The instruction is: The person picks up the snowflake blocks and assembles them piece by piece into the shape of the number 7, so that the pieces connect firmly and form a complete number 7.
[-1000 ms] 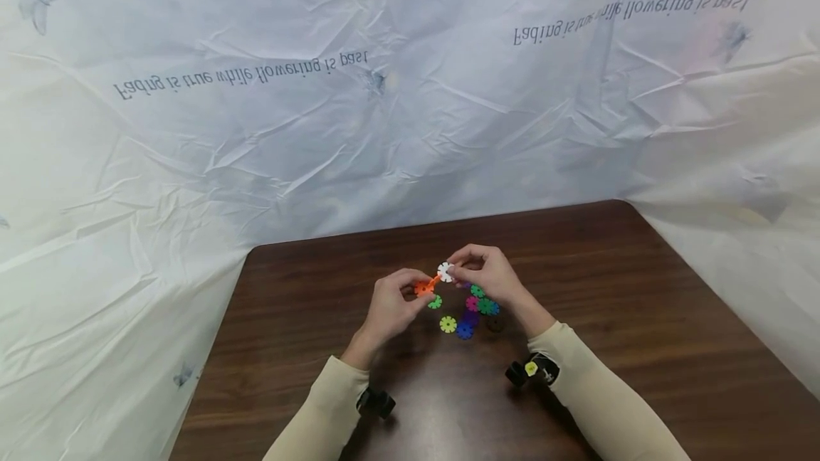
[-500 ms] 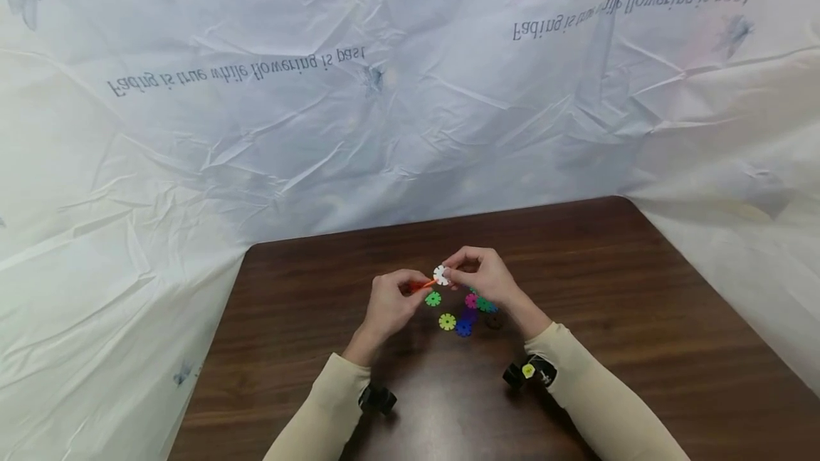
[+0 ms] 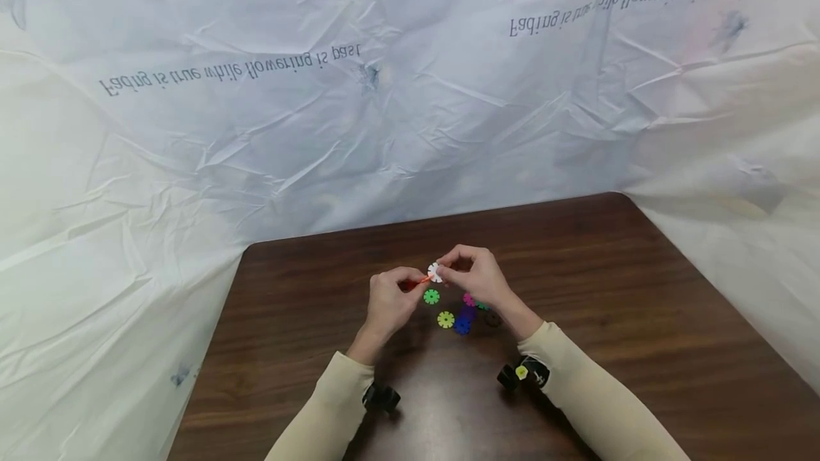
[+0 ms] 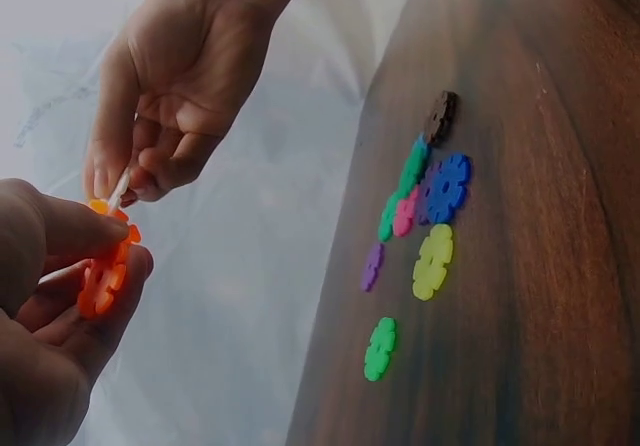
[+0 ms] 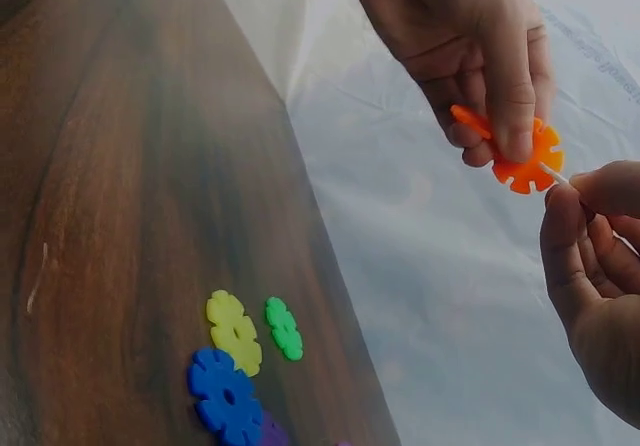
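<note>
My left hand (image 3: 389, 302) pinches two orange notched discs (image 5: 547, 154) joined at an angle, of the flower-like interlocking kind. With thumb and fingers, my right hand (image 3: 475, 274) grips a white notched disc (image 3: 433, 272). The two hands are held close together above the table. In the right wrist view the white disc shows edge-on, its rim right at the edge of one orange disc. Fingers hide part of the orange pieces. Below the left fingertips, a green disc (image 3: 431, 297) lies on the table.
The dark wooden table (image 3: 288, 361) also bears a yellow disc (image 3: 445, 319), a blue disc (image 4: 447, 188), a brown disc (image 4: 440, 118), a small purple disc (image 4: 372, 267) and a pink disc (image 4: 404, 213). A white printed sheet (image 3: 397, 126) hangs behind.
The white disc has shifted left with my right hand, up against the orange discs. The orange discs have turned from face-up to nearly edge-on in the head view.
</note>
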The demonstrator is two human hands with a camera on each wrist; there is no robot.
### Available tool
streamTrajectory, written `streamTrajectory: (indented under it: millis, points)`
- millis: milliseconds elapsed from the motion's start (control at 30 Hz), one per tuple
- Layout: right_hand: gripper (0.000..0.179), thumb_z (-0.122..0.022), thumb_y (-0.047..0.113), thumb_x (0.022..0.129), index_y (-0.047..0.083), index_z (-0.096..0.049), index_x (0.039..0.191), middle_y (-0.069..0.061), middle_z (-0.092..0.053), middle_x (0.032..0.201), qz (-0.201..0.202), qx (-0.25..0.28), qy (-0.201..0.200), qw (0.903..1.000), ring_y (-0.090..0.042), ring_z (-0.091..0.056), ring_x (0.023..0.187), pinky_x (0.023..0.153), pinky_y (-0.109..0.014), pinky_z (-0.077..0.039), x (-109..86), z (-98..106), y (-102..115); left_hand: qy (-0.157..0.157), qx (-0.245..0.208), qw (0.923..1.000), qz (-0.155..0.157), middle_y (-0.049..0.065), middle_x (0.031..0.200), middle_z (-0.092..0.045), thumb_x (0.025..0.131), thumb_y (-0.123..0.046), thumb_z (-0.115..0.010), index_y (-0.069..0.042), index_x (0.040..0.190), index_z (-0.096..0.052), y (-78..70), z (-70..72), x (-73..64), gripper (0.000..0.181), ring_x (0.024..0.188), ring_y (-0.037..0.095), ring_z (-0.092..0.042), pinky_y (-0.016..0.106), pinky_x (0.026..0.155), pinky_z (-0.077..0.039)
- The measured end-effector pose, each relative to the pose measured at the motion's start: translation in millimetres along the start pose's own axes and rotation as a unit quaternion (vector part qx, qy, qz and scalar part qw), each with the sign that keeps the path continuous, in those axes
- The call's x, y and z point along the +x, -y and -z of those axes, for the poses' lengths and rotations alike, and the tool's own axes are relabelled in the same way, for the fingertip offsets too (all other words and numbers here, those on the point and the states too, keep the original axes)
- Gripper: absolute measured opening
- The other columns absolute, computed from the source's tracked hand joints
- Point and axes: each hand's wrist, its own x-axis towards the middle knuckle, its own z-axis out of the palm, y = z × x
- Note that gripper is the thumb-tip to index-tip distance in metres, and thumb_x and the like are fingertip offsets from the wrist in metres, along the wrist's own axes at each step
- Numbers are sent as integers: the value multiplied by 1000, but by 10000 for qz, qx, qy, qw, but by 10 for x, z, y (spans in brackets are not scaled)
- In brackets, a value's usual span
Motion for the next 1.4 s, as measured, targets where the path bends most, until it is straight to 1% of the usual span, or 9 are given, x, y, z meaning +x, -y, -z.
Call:
streamTrajectory:
  millis: [233, 300, 433, 533, 667, 767, 867, 1100, 1400]
  points:
    - [10, -67, 0, 90, -8, -68, 96, -21, -67, 85, -126, 63, 67, 9999, -29, -65, 66, 59, -31, -55, 17, -14, -98, 74, 145, 9997, 154, 4, 77, -73, 77, -8, -82, -8, 78, -76, 16, 18, -11, 6, 60, 9, -63, 21, 56, -52]
    - [11, -68, 2, 90, -6, -69, 97, -21, -67, 85, -214, 149, 80, 9996, -34, -66, 68, 59, -32, -55, 29, -5, -197, 137, 146, 9996, 187, 3, 77, -73, 77, -10, -82, -9, 79, -76, 23, 19, -13, 7, 60, 9, -62, 20, 55, -51]
    - [15, -69, 12, 91, 0, -69, 101, -19, -67, 87, -377, 273, 140, 9988, -33, -66, 70, 60, -34, -56, 59, 39, -365, 206, 182, 9992, 279, 4, 77, -72, 78, -11, -82, -9, 81, -75, 13, 20, -3, 8, 59, 9, -60, 21, 54, -51]
    - [17, -67, 16, 93, 2, -69, 102, -19, -67, 88, -340, 274, 137, 9990, -33, -66, 72, 63, -35, -56, 66, 99, -387, 231, 220, 9988, 374, 4, 76, -72, 78, -11, -82, -9, 82, -75, 0, 19, 4, 8, 59, 9, -59, 21, 54, -50]
    - [20, -66, 20, 94, 2, -68, 103, -19, -67, 91, -298, 145, 66, 9994, -44, -65, 80, 67, -37, -57, 70, 192, -401, 150, 274, 9985, 439, 3, 74, -71, 77, -10, -82, -9, 81, -75, 4, 15, 4, 8, 59, 12, -59, 21, 53, -49]
    - [20, -67, 23, 93, 6, -69, 102, -14, -68, 93, -295, -203, 15, 9994, -42, -66, 84, 69, -36, -57, 73, 258, -438, 97, 302, 9985, 452, 3, 73, -71, 77, -10, -81, -9, 81, -75, 11, 14, 0, 8, 59, 17, -61, 21, 52, -48]
    - [17, -68, 25, 93, 10, -69, 102, -10, -68, 93, -262, -698, -51, 9972, -32, -66, 82, 68, -34, -55, 75, 319, -499, 118, 297, 9984, 476, 4, 73, -71, 77, -10, -81, -9, 81, -74, 14, 16, -3, 8, 59, 19, -61, 21, 52, -47]
    - [14, -69, 24, 92, 13, -70, 101, -2, -68, 89, -470, -1750, -86, 9834, -17, -63, 77, 68, -31, -51, 83, 422, -686, 75, 368, 9981, 486, 2, 72, -70, 77, -11, -81, -11, 80, -74, 5, 32, -17, 7, 58, 12, -59, 20, 52, -48]
    - [20, -69, 19, 91, 5, -70, 105, -4, -69, 90, -768, -2108, -3, 9745, -19, -63, 80, 68, -33, -50, 79, 463, -808, 68, 309, 9985, 452, 2, 72, -69, 78, -9, -80, -10, 80, -74, 7, 58, -16, 7, 57, 9, -56, 20, 52, -47]
